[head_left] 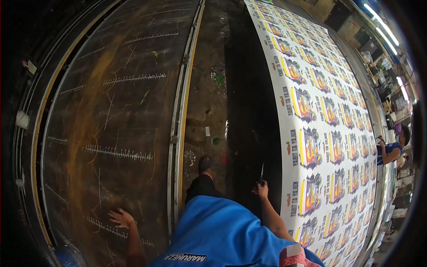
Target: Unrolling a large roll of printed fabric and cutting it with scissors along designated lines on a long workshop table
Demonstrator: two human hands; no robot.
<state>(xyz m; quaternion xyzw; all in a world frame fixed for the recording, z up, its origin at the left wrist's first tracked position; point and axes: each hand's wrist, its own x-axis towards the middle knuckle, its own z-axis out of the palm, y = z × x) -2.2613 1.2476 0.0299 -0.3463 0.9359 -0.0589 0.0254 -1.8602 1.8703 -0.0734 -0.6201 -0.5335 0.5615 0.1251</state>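
My left hand (122,219), fingers spread, is over a long dark table (129,120) with white tick marks scratched along its surface; whether the palm presses on it I cannot tell. My right hand (262,190) is closed around the dark handle of a tool with a narrow pointed metal blade (262,170). Its blade points away from me, and I cannot tell whether it is a knife or scissors. To the right of that hand lies a long white printed sheet (289,173), covered with repeated yellow, orange and purple designs. The two do not touch.
A metal rail (180,129) edges the dark table. Between table and sheet runs a stained floor (204,107) with scraps on it. Beyond the sheet, at the right, stands another person (390,152) in a blue sleeveless top. Cluttered shelves (389,89) line the far right.
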